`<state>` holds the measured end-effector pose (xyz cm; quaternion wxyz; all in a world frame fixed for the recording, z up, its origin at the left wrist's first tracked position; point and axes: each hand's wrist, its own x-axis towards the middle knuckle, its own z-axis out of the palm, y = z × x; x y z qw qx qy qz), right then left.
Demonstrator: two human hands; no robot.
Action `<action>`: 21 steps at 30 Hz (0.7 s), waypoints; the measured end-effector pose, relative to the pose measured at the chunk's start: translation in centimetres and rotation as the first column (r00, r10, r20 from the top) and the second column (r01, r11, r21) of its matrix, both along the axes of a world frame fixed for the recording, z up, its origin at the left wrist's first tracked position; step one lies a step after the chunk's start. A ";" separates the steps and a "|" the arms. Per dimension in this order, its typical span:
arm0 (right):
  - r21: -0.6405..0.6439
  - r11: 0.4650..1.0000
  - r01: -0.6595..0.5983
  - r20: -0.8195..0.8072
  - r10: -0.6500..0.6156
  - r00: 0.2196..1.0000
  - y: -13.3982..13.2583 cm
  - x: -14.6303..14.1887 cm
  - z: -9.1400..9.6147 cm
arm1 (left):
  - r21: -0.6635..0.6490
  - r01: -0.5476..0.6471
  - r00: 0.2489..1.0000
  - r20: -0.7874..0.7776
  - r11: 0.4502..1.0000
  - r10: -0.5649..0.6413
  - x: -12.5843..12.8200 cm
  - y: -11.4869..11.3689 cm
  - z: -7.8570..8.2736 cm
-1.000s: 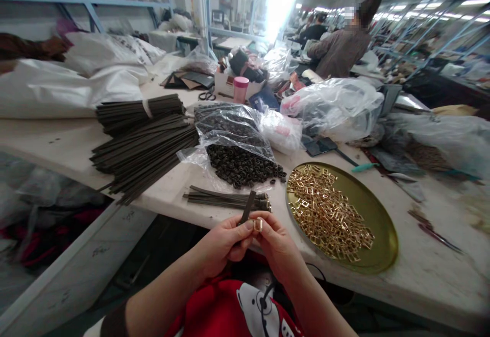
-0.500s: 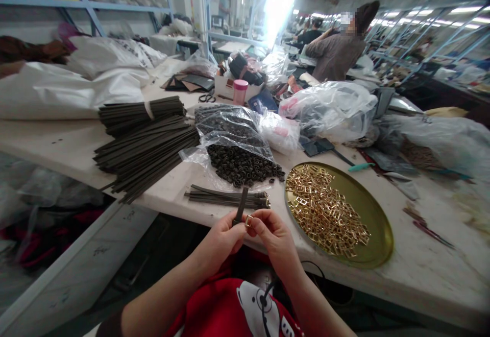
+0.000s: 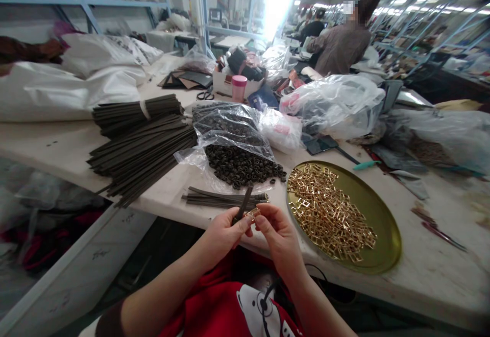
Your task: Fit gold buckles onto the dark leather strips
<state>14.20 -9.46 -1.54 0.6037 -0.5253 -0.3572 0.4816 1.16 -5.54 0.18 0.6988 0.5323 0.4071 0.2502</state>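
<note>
My left hand is closed on a dark strap, whose end sticks up past the fingers. A gold buckle sits between my two hands, pinched by the fingers of my right hand and close against the strap. Just beyond lies a small bundle of finished-looking straps with gold buckles at one end. A heap of small dark loops spills from a clear plastic bag. To the right, many gold buckles lie in a round gold tray.
A large stack of dark straps spreads at the left, with a banded bundle behind. White sacks, a pink-lidded jar and plastic bags stand further back. Red-handled snips lie right. A person works beyond.
The buckle has turned in my right fingers and now lies flatter, showing its frame beside the strap. My right fingers have spread a little. The view has shifted slightly.
</note>
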 end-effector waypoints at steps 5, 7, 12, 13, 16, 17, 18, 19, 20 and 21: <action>-0.039 0.999 -0.019 -0.084 0.016 0.996 0.4 0.6 -0.2 | 0.045 0.051 0.999 0.008 0.998 -0.051 0.4 0.4 0.8; -0.064 0.998 -0.031 -0.207 0.017 0.978 0.7 1.1 -0.3 | 0.056 0.042 0.999 0.010 0.998 -0.042 0.1 0.6 1.1; -0.107 0.991 -0.076 -0.511 0.011 0.860 1.0 1.7 -0.2 | 0.126 0.170 0.964 -0.225 0.977 -0.139 -1.1 1.1 1.2; -0.122 0.989 -0.085 -0.532 0.007 0.847 1.0 1.6 -0.1 | 0.145 0.211 0.948 -0.271 0.967 -0.166 -1.3 1.1 1.2; -0.176 0.975 -0.136 -0.572 0.011 0.820 0.7 1.4 -0.1 | 0.230 0.283 0.911 -0.367 0.931 -0.187 -1.5 1.0 1.2; -0.192 0.968 -0.160 -0.585 0.018 0.811 0.6 1.3 -0.1 | 0.262 0.295 0.905 -0.384 0.919 -0.181 -1.6 1.0 1.2; -0.205 0.962 -0.182 -0.596 0.025 0.803 0.5 1.2 -0.1 | 0.291 0.304 0.901 -0.397 0.907 -0.175 -1.6 1.0 1.3; -0.214 0.956 -0.199 -0.604 0.031 0.796 0.4 1.2 -0.1 | 0.316 0.314 0.897 -0.407 0.896 -0.171 -1.7 0.9 1.4; -0.218 0.953 -0.209 -0.609 0.034 0.792 0.3 1.1 -0.1 | 0.336 0.325 0.893 -0.417 0.884 -0.170 -1.8 0.9 1.5; -0.219 0.952 -0.212 -0.613 0.035 0.789 0.2 1.0 -0.1 | 0.351 0.339 0.887 -0.429 0.873 -0.172 -1.9 0.9 1.6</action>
